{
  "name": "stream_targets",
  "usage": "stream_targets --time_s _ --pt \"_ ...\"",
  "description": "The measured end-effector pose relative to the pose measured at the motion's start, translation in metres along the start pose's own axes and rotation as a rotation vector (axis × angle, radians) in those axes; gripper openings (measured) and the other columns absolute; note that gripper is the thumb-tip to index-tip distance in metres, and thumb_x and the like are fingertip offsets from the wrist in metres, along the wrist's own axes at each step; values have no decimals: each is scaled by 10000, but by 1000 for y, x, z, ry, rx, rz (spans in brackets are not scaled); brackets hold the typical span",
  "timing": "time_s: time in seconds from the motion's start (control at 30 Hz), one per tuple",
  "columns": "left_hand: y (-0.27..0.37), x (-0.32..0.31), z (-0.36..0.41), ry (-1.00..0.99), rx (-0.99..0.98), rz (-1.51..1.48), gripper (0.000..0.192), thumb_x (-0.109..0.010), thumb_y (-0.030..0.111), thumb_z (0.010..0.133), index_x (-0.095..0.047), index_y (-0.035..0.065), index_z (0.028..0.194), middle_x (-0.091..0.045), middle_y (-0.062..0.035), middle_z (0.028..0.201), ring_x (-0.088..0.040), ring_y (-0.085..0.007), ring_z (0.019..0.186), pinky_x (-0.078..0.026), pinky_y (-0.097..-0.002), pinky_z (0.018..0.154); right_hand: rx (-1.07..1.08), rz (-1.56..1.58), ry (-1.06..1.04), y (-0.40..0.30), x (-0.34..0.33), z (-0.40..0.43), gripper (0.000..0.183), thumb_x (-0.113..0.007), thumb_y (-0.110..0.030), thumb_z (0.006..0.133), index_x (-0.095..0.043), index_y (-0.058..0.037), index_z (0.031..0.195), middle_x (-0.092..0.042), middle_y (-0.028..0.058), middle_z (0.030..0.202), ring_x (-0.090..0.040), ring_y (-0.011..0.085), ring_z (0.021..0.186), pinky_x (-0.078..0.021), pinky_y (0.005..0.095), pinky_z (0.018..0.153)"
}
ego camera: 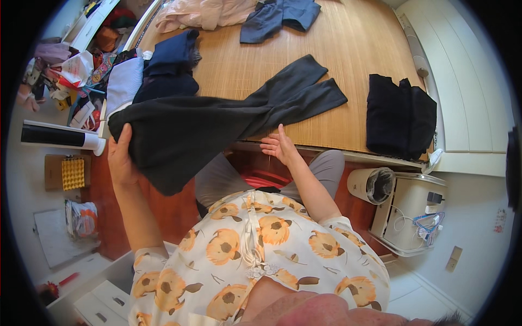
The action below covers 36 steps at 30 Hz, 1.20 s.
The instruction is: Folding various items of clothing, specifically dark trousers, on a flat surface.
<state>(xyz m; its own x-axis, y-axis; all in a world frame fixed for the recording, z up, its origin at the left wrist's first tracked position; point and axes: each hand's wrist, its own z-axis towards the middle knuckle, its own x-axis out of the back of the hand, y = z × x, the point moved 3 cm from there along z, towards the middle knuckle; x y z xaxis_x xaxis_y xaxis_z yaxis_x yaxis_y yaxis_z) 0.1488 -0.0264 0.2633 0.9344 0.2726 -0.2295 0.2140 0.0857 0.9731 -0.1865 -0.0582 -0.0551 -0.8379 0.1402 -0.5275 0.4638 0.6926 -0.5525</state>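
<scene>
Black trousers (pixel 191 126) stretch from the left across the edge of a bed covered with a bamboo mat (pixel 228 65). My left hand (pixel 123 161) grips them at the wide waist end, which hangs over the bed's near edge. Both legs lie on the mat, pointing to the far right. Just below the legs, my right hand (pixel 279 146) is held with its fingers apart and nothing in it. Its thumb tip comes close to the cloth; whether it touches I cannot tell.
Folded dark clothes (pixel 171 57) and a light blue garment (pixel 124 81) lie at the left. Dark grey clothing (pixel 281 18) and a pink garment (pixel 204 14) lie farther back. Folded black clothing (pixel 399 118) rests at the right. A bin (pixel 363 185) stands below the bed's edge.
</scene>
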Motion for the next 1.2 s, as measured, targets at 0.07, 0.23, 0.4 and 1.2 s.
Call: stream_targets --time_s 0.07,0.23,0.4,1.2 --pt "8 3 4 -17 -20 8 335 -562 162 933 -515 7 1226 -603 -110 1145 -608 -197 1019 -492 -320 899 -30 32 14 0 -10 2 958 -379 -682 882 -234 127 1374 -466 313 1280 -609 355 1017 -544 422 796" --pt "58 -1 7 -40 9 -262 402 -511 257 952 -506 6 1266 -575 -129 1229 -567 -217 1122 -466 -363 968 -208 35 -269 4 -38 8 1032 -332 -747 845 -235 135 1372 -419 355 1299 -528 433 1136 -498 509 876" --pt "87 6 12 297 -583 -9 433 -514 283 942 -516 -12 1258 -560 -135 1264 -559 -206 1142 -463 -365 974 -293 39 -537 6 -91 -7 1074 -261 -807 803 -311 117 1348 -448 336 1288 -485 440 1184 -442 537 941" --pt "-190 14 104 -188 296 284 267 -530 55 878 -586 -5 1132 -643 -68 1049 -603 -147 929 -466 -275 855 215 364 309 -60 158 -7 498 -536 -349 940 -344 -33 1273 -536 261 1198 -605 366 995 -533 461 835"
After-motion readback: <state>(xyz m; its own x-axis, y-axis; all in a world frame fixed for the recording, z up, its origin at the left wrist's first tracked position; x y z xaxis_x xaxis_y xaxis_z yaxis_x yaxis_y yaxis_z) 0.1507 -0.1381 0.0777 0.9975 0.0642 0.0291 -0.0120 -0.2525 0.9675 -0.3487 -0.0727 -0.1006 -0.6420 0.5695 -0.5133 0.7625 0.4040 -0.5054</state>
